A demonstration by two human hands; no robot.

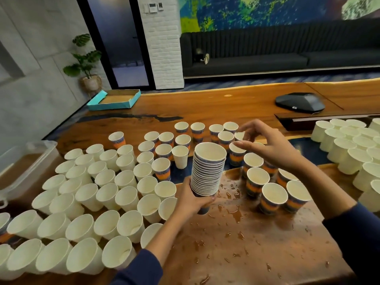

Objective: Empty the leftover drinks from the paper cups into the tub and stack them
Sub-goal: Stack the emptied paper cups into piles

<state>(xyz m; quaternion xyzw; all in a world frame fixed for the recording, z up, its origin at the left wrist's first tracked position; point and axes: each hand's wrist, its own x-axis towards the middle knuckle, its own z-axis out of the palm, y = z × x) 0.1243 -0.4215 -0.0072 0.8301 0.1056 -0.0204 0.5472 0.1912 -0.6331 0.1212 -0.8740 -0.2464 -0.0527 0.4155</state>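
My left hand (192,201) grips the lower part of a tall stack of nested paper cups (207,173), held upright above the wet table. My right hand (267,145) hovers over the printed orange-and-blue cups (256,175) at the middle right, holding nothing. Its fingers are spread and loosely bent, and the thumb tip reaches the rim of one printed cup (236,154). A clear plastic tub (30,161) holding brown liquid stands at the left edge. Several plain white cups (107,194) stand crowded between the tub and the stack.
More white cups (349,153) sit upside down in a cluster at the right. Brown spills (234,214) dot the wooden table in front of me. A teal tray (115,99) and a black device (300,101) lie farther back on the table.
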